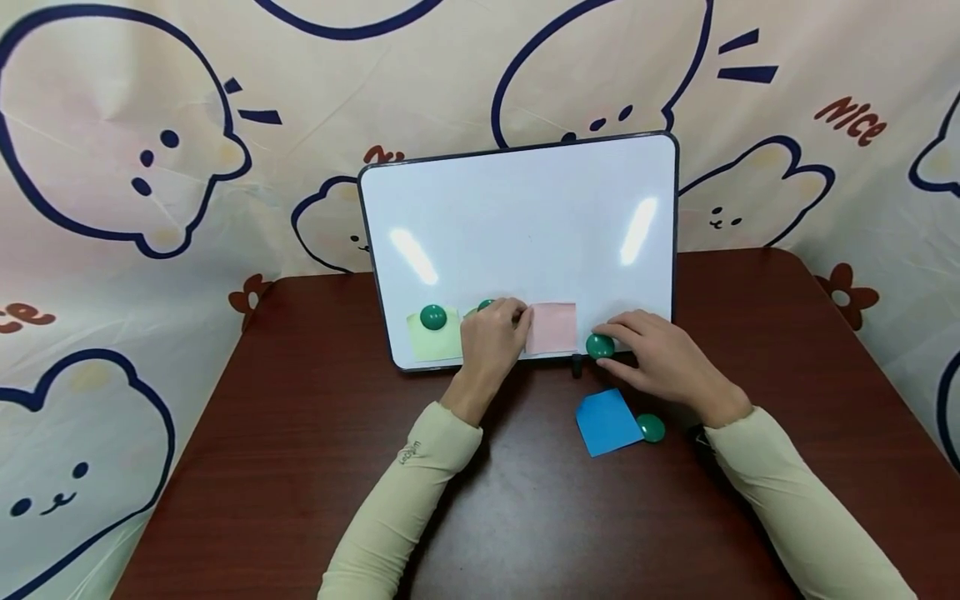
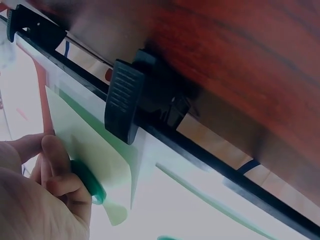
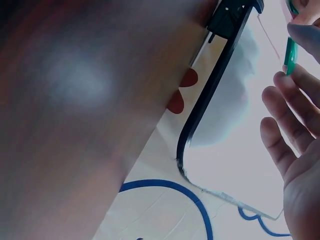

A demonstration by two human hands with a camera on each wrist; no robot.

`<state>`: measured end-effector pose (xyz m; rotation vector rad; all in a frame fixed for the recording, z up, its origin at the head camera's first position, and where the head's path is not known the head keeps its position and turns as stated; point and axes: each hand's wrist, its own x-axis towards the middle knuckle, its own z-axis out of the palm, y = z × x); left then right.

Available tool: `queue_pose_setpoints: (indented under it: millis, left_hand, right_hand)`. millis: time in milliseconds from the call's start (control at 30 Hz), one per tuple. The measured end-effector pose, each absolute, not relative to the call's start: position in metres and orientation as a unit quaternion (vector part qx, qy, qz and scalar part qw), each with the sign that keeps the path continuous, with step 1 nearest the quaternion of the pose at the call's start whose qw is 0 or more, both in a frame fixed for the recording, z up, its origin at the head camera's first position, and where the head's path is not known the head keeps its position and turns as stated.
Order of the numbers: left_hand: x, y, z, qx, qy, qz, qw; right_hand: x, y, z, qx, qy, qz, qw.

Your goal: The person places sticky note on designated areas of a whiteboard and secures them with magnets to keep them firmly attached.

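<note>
A whiteboard point(image 1: 525, 225) with a dark frame leans upright on the table. My left hand point(image 1: 491, 337) pinches the left edge of a pink sticky note point(image 1: 553, 327) against the board's lower part. Beneath that hand lies a green sticky note point(image 2: 92, 135), largely hidden in the head view, with a green round magnet point(image 2: 89, 180) on it. Between thumb and fingers my right hand point(image 1: 667, 354) holds another green round magnet point(image 1: 600, 346), just right of the pink note. Farther left, a yellow-green sticky note point(image 1: 435, 340) bears a green magnet point(image 1: 432, 317).
On the brown table point(image 1: 540, 517), a blue sticky note point(image 1: 609, 422) lies in front of the board, with a green magnet point(image 1: 651, 427) touching its right corner. A black clip foot point(image 1: 577, 367) supports the board's lower edge. Patterned cloth point(image 1: 225, 208) hangs behind.
</note>
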<state>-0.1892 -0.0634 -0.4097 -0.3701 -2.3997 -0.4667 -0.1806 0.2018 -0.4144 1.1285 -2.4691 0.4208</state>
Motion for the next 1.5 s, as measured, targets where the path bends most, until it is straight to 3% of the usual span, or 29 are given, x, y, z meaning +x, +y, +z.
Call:
queue_pose_setpoints:
  millis: [900,1500]
  left_hand:
    - [-0.187,-0.063,-0.41,-0.135,-0.92,-0.192,0.314]
    - [-0.189,-0.065,-0.411,-0.147,-0.916,-0.187,0.322]
  right_hand:
    - [-0.196,0.173,-0.415,0.422,-0.857,0.174,0.239]
    - [-0.202,0.156,-0.414,0.431,-0.847,0.211,0.229]
